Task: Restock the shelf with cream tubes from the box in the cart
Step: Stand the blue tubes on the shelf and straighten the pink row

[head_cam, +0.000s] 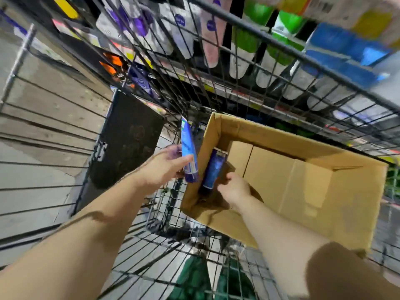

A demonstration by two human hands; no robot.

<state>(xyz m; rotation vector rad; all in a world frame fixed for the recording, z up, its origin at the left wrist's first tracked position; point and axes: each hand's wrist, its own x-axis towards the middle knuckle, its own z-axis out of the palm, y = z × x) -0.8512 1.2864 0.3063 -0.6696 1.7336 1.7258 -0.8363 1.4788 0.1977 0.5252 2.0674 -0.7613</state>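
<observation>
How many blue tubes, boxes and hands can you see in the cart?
Blue cream tubes: 2, one in the left hand, one in the right hand
Cardboard box: 1
Hands: 2, left hand, right hand
Total: 5

A brown cardboard box point(303, 191) sits open in the wire cart point(65, 148), its flaps up and its inside mostly bare. One dark blue cream tube point(213, 169) stands against the box's left inner wall, cap end down, held by the right hand point(234, 188). A second blue tube point(189, 152) with a lighter upper end is just outside the box's left wall, nearly upright, held by the left hand point(164, 165). Beyond the cart, the shelf point(216, 87) carries rows of tubes and bottles, blurred.
</observation>
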